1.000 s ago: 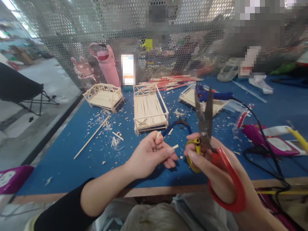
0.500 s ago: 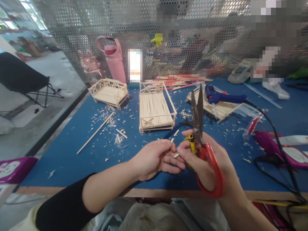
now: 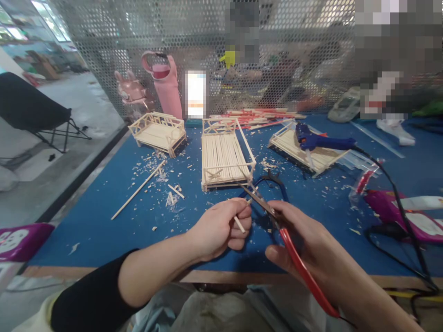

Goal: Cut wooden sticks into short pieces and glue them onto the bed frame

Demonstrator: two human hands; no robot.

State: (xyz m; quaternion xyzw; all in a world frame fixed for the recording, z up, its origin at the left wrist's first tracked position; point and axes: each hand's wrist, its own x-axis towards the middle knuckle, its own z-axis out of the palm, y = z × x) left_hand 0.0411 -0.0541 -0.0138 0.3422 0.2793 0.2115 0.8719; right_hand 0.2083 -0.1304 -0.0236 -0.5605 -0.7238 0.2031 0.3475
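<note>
red-handled steel scissors (image 3: 300, 263) have swung over in the head view: half a second ago their blades pointed upward, and now they slant away toward the left fingertips. the left hand (image 3: 218, 228), which lay loosely open with its palm up, has curled shut on a short, pale wooden stick (image 3: 239, 224). i judge that this turns the moment from handling the piece to bringing blade and wood together.

the stick is pinched between the left thumb and curled forefinger, one length sticking out below the thumb toward the wearer. a pale tip also shows just above those fingers, beside the blades; whether it belongs to the same stick, and whether steel touches it, i cannot tell. the right hand (image 3: 308, 235) grips the scissors, its thumb standing off to the left; its other fingers are mostly hidden, and i cannot tell how far the blades are parted.

just beyond the left fingertips stands a miniature bed-like frame of pale sticks (image 3: 223, 157), with blue-handled metal pliers (image 3: 284, 190) lying between it and the right fingers. farther past the right fingers, a blue glue gun (image 3: 325, 142) rests on another slatted pale wooden frame (image 3: 321, 162).
</note>
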